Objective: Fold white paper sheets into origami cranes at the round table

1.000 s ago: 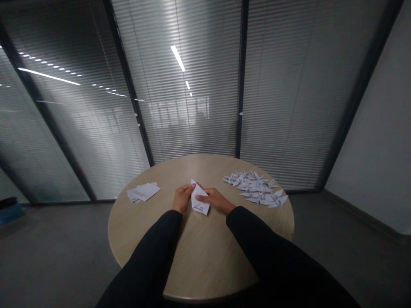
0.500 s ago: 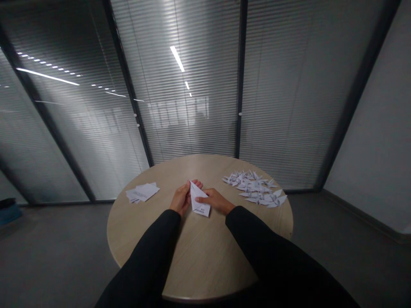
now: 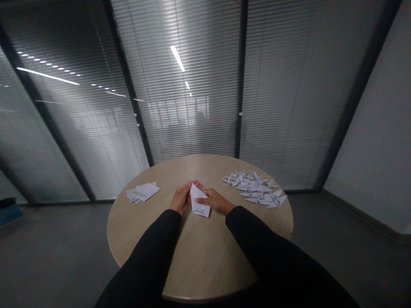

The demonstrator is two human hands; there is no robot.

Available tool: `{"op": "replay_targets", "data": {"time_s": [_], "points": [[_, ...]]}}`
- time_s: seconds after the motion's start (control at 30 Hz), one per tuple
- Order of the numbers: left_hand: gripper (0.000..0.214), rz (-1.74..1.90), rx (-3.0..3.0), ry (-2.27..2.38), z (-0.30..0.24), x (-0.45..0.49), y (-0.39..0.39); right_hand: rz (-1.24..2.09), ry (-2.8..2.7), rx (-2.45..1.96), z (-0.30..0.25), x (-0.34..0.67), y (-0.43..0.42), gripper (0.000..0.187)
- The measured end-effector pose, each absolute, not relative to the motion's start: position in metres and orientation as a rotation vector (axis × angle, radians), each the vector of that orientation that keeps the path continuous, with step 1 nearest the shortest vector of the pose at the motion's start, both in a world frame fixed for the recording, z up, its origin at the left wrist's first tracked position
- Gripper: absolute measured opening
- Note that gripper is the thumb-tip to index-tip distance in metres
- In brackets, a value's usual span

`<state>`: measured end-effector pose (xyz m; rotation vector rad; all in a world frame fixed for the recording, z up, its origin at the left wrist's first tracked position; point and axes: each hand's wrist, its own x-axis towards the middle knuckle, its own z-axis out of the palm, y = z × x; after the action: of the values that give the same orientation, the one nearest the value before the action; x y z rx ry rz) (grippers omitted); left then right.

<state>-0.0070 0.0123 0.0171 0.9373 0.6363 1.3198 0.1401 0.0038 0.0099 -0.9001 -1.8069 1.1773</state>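
A folded white paper (image 3: 199, 201) with a pointed top lies on the round wooden table (image 3: 199, 252), held between both hands. My left hand (image 3: 182, 198) curls around its left edge, fingers closed on the upper tip. My right hand (image 3: 214, 200) presses on the paper's right side, with fingers laid across the fold. Both arms wear black sleeves.
A small stack of flat white sheets (image 3: 142, 192) lies at the table's left. Several folded paper cranes (image 3: 257, 188) are scattered at the right rear. Glass walls with closed blinds (image 3: 180, 85) stand behind the table. Grey floor surrounds it.
The paper's tip has narrowed slightly, and my left fingers have crept up to its point. The hands stay in the same spot.
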Motion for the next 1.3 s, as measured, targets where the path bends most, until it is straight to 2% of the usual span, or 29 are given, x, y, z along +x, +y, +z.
{"op": "replay_targets", "data": {"time_s": [0.57, 0.8, 1.3], "points": [[0.031, 1.712, 0.954, 0.898, 0.019, -0.023, 0.025, 1.279, -1.896, -0.960, 0.005, 0.139, 0.003, 0.040], [0.038, 1.450, 1.080, 0.855, 0.018, -0.020, 0.021, 1.221, -1.737, -0.946, 0.010, 0.145, 0.008, 0.045], [0.036, 1.479, 1.112, 0.925, 0.023, -0.018, 0.016, 1.162, -1.833, -0.946, 0.005, 0.145, 0.011, 0.046]]}}
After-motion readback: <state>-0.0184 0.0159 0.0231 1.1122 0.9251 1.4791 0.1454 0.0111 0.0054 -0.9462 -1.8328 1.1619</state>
